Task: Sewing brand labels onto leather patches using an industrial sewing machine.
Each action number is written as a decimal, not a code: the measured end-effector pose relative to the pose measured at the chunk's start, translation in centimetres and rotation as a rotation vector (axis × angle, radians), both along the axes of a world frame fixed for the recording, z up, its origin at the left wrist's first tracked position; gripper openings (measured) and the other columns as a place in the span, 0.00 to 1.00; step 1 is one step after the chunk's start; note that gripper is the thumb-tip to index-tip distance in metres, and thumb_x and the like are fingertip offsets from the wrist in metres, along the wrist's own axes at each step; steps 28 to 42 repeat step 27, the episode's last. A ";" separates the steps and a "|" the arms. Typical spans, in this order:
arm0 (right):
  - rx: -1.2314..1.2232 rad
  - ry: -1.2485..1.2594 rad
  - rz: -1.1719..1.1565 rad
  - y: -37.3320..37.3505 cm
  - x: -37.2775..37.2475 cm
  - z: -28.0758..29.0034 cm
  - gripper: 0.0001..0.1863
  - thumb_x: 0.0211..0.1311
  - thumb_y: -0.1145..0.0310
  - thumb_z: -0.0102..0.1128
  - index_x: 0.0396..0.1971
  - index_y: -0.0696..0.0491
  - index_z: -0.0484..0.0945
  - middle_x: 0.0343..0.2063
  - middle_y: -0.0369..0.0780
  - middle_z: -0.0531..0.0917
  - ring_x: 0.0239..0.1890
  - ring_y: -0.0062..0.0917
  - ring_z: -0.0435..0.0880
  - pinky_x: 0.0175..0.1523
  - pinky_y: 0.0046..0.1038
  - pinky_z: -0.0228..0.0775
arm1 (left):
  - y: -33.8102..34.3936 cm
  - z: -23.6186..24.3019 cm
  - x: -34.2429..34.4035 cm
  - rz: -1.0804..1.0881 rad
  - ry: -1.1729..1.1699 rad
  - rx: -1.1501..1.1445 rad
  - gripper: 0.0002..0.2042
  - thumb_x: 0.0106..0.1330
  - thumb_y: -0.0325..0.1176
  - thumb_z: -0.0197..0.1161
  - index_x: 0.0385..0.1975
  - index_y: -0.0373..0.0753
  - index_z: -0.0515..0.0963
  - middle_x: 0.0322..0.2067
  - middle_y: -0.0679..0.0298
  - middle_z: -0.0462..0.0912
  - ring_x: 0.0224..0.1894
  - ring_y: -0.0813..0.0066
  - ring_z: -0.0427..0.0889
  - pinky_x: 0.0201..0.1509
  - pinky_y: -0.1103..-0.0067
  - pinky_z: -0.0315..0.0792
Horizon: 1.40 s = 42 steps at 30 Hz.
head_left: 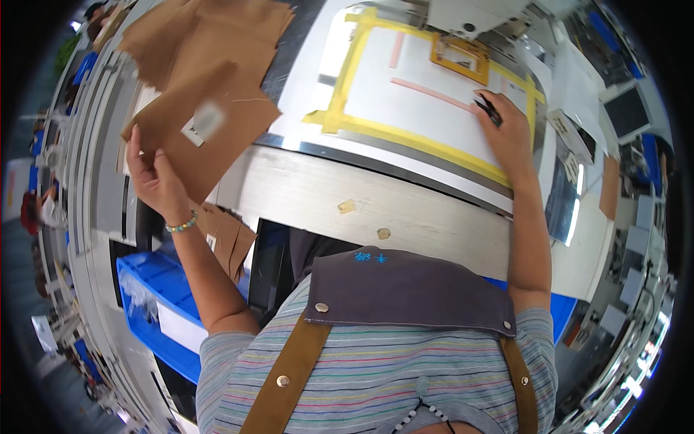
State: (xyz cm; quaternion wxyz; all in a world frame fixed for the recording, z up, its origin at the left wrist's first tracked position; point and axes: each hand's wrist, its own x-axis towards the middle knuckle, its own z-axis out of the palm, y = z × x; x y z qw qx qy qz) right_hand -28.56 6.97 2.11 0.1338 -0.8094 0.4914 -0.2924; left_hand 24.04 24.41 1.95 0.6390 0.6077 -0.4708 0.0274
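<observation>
My left hand point(157, 181) grips the near left edge of a brown fabric piece point(238, 123), the thumb over it and the index finger stretched along its side. On that piece sits a small white label point(194, 134) with a blurred pale patch beside it. My right hand point(508, 134) is closed around small black thread snips point(489, 110), over the white sheet point(412, 101) framed in yellow tape. Pink strips point(432, 92) lie on the sheet. Just beyond the snips is a golden metal clamp frame point(460, 58) under a white machine head point(463, 18).
More brown fabric point(210, 36) is piled at the far left. Further brown pieces point(225, 235) hang below my left wrist, above a blue crate point(163, 311) holding clear plastic. A pale table edge point(405, 195) runs in front of me. A white box point(571, 134) stands at the right.
</observation>
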 end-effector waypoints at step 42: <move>0.134 0.064 0.007 0.2 0.4 0.6 0.16 0.71 0.63 0.67 0.54 0.53 0.85 0.40 0.43 0.85 0.38 0.32 0.83 0.47 0.28 0.75 | 4.5 -5.9 6.7 0.320 -0.375 0.231 0.15 0.73 0.30 0.67 0.57 0.37 0.84 0.60 0.52 0.84 0.62 0.58 0.81 0.71 0.65 0.71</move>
